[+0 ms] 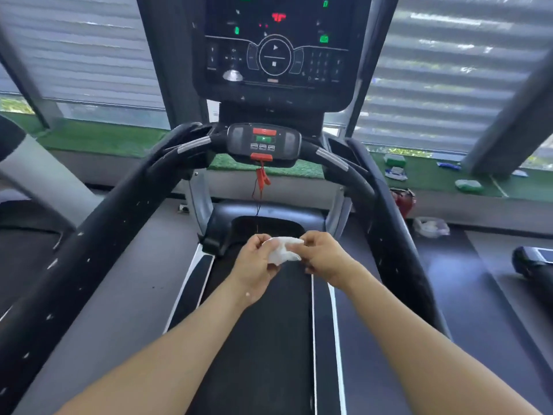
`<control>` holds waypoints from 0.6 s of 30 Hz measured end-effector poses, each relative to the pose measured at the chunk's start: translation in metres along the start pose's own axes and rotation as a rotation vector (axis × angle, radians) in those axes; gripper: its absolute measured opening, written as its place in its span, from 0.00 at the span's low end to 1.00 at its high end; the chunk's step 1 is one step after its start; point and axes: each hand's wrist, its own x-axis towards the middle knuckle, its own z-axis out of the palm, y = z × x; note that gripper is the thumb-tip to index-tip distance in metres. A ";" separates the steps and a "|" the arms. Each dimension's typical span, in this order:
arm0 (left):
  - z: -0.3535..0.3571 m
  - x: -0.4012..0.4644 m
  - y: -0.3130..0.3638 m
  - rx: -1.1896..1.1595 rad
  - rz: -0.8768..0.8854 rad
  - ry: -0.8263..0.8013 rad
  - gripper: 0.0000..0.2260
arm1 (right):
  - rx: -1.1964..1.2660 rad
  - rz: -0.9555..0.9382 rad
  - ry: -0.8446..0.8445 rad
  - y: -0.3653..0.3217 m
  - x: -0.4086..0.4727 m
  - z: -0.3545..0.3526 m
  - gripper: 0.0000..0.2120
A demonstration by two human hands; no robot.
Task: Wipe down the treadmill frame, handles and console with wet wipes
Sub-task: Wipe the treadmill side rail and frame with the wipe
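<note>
Both hands pinch one white wipe [282, 250] between them above the treadmill belt [263, 324]: left hand [254, 265] and right hand [323, 256] close together, below the console [275, 49].

Big windows run across the whole back wall, covered by grey slatted blinds [449, 70] with daylight and a bit of green foliage showing through the gaps. Under them sits a long ledge topped with green artificial turf [98, 137]. Toward the right end of that ledge there are a few small packets in green, white and blue [395, 167], too blurry to read. The dark grey smooth floor [466, 283] picks up a soft sheen from the window light. Slanted grey metal posts [508, 130] cross the windows at the left and right edges, and a crumpled clear plastic bag [431, 226] lies on the floor at the foot of the ledge.
</note>
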 end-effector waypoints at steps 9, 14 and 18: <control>0.070 0.081 -0.024 -0.045 -0.261 -0.187 0.07 | 0.233 0.019 0.276 0.027 0.040 -0.076 0.06; 0.090 0.137 -0.040 -0.127 -0.290 -0.149 0.13 | 0.270 0.091 0.337 0.039 0.092 -0.095 0.07; 0.101 0.190 -0.058 -0.150 -0.346 -0.064 0.15 | 0.337 0.133 0.409 0.048 0.122 -0.111 0.07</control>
